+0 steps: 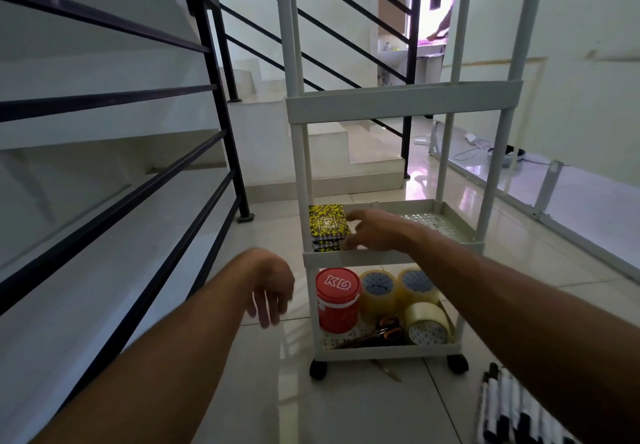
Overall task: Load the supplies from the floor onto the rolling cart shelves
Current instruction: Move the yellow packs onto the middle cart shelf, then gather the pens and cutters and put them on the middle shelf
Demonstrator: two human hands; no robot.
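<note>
Lettering "KD" [338,283] tops red tub [337,312] — bottom shelf [391,349], beside tape rolls [377,291].

A yellow-and-black speckled pattern is shown on the notebooks [327,223]; the tub [337,299] is coloured red, the cart [403,102] off-white, the railing [214,72] black, the scissors' handles [391,327] orange.

Glossy tiled floor [270,391] here, mirroring the light, and on it the cart [391,260] in smooth, matt cream plastic. On its shelves are tape rolls [379,293] of shiny clear film, a tub [337,305] in slick red plastic, and notebooks [327,221] with printed paper covers and wire spines. The railing [221,104] is dark, matt-painted metal.
</note>
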